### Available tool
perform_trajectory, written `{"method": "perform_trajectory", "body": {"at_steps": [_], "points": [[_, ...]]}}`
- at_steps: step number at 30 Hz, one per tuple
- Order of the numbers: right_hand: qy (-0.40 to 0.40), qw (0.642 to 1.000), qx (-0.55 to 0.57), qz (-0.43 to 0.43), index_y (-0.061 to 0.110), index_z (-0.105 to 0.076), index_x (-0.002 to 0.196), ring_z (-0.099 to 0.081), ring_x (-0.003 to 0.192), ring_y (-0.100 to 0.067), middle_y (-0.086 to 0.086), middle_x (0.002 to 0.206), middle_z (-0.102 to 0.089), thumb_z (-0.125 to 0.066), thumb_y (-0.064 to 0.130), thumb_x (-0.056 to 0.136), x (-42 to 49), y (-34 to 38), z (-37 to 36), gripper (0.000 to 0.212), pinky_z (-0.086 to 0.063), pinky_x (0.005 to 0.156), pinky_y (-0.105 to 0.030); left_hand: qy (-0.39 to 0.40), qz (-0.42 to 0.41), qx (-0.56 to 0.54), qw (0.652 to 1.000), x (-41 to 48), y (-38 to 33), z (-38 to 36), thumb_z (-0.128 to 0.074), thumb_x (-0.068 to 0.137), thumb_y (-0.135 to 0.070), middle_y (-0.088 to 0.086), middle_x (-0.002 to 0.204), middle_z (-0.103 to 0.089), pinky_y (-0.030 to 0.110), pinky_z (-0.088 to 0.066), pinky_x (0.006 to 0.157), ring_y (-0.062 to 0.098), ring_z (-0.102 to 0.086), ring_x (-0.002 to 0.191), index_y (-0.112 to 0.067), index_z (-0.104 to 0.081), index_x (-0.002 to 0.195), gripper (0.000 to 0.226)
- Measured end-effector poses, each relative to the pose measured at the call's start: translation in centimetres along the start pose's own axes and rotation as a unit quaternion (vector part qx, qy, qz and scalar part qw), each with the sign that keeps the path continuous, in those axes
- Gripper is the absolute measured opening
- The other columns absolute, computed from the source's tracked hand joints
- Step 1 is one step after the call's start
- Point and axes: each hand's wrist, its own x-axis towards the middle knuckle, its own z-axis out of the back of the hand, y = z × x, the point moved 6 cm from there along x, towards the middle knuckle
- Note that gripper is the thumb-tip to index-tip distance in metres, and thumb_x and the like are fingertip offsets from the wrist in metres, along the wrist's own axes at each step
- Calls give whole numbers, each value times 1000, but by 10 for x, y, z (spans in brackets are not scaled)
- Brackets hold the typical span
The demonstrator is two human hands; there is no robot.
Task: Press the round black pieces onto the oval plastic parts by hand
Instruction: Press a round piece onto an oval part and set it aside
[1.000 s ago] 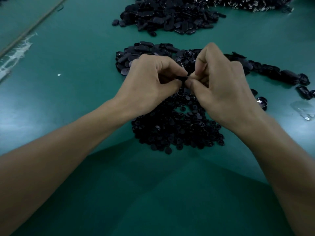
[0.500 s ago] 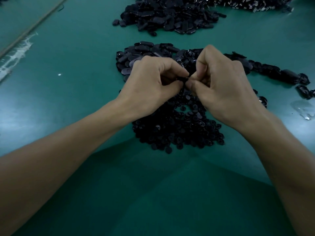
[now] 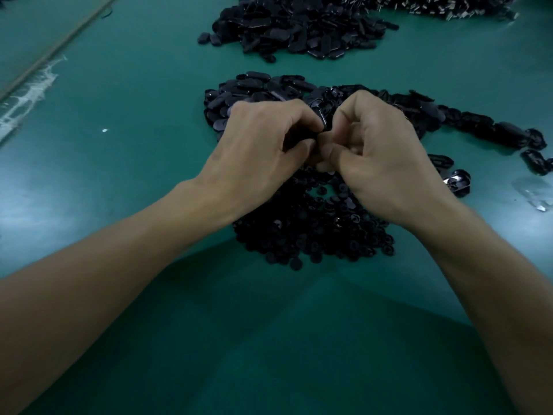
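Observation:
Both of my hands meet above the middle of the green table (image 3: 119, 181). My left hand (image 3: 257, 145) and my right hand (image 3: 383, 157) have their fingers curled and pinch one black oval plastic part (image 3: 322, 116) between them, thumbs pressed together under it. Most of that part is hidden by the fingers. Below the hands lies a heap of small round black pieces (image 3: 314, 232). Behind the hands sits a pile of black oval parts (image 3: 254, 88).
A larger heap of oval parts (image 3: 299, 28) lies at the far side, with another dark pile (image 3: 434, 4) at the top right. A row of dark parts (image 3: 490, 130) trails off to the right. A clear plastic scrap (image 3: 535, 193) sits at the right edge.
Both hands have lowered a little and closed tighter together; the right hand's fingers have curled down over the part.

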Motion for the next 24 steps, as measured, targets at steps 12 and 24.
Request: {"method": "perform_trajectory", "body": {"at_steps": [12, 24], "points": [[-27, 999, -26, 25, 30, -65, 105, -67, 74, -2, 9, 82, -70, -73, 24, 91, 6, -11, 15, 17, -54, 70, -18, 22, 91, -156, 983, 2, 12, -4, -78, 84, -13, -14, 76, -72, 18, -55, 67, -1, -69, 69, -22, -71, 96, 17], [-43, 998, 48, 26, 23, -71, 101, -72, 75, -8, 5, 80, -74, -76, 20, 88, 6, -15, 17, 14, -57, 70, -23, 63, 191, -321, 925, 2, 23, -12, -77, 85, -2, 1, 73, -75, 24, -57, 67, 16, -71, 65, -16, -72, 92, 16]]}}
